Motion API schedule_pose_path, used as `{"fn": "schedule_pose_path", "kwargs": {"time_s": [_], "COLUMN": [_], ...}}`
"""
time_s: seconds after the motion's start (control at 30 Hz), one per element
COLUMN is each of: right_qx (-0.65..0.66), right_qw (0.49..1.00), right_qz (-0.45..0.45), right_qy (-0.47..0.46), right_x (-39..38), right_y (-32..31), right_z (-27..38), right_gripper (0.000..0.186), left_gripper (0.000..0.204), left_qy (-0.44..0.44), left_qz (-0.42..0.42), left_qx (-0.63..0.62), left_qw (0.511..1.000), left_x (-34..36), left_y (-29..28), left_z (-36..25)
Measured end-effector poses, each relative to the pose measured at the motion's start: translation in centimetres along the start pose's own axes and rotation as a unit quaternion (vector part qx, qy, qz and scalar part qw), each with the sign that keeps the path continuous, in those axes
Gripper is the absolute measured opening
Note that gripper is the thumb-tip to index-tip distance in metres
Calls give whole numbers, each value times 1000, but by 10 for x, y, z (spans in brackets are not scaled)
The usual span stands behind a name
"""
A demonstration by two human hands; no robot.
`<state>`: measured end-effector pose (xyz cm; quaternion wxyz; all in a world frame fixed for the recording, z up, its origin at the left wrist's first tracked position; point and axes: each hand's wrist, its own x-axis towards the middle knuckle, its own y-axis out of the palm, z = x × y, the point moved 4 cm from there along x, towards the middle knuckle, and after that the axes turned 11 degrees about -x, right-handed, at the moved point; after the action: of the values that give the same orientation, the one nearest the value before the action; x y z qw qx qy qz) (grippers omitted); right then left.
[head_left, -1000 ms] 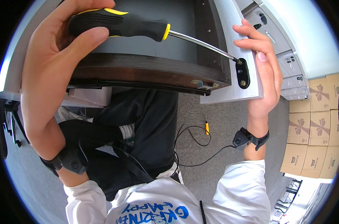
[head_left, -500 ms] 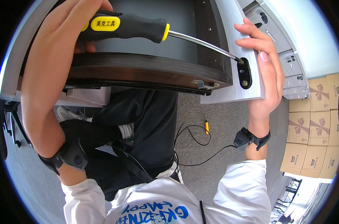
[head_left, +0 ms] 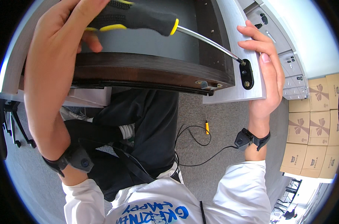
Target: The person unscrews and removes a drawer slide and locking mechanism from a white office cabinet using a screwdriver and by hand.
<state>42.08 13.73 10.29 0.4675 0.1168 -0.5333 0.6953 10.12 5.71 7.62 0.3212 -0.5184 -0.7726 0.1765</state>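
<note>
The left hand (head_left: 59, 41) is closed around the rear of the handle of a black-and-yellow screwdriver (head_left: 145, 20), above the left part of a dark drawer (head_left: 151, 67); one fingertip pokes out below the handle. The right hand (head_left: 271, 76) is clamped on the outer edge of a light grey panel (head_left: 233, 91) at the drawer's right end, two fingers lying over its face and the thumb along its edge.

The screwdriver slants across the top of the drawer, its metal shaft sloping down to the right. Its tip meets the far screw of a black rounded plate (head_left: 245, 75), which sits on the grey panel just right of the drawer; a second screw (head_left: 247, 84) shows at the plate's near end. A small metal bracket (head_left: 204, 85) is fixed to the drawer's near wall, close to the panel.

On the near side of the drawer, a small yellow screwdriver (head_left: 207, 128) lies on the grey floor (head_left: 223, 128), beside a looped black cable (head_left: 204, 164). The person's dark trousers (head_left: 154, 123) are also there. Right of the drawer stand grey cabinets (head_left: 276, 37) and stacked cardboard boxes (head_left: 307, 128).
</note>
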Motion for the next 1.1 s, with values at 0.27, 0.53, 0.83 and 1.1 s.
{"fn": "schedule_pose_path", "kwargs": {"time_s": [0.27, 0.53, 0.83, 1.1], "right_qx": [-16, -13, -9, -5], "right_qw": [1000, 1000, 1000, 1000], "right_qz": [3, 0, -2, -4], "right_qy": [-5, -10, 1, -2], "right_x": [-1, 0, -1, 0], "right_y": [-2, 0, -1, 0], "right_z": [0, -2, -1, -1], "right_gripper": [38, 37, 37, 37], "left_gripper": [41, 45, 45, 38], "left_qy": [25, 192, 96, 70], "left_qz": [-29, 26, 47, 42], "left_qx": [29, -64, -29, 5], "left_qw": [999, 979, 994, 997], "left_x": [-7, -14, -15, -16], "left_y": [4, 2, 0, -4], "left_z": [8, -18, -13, -13]}}
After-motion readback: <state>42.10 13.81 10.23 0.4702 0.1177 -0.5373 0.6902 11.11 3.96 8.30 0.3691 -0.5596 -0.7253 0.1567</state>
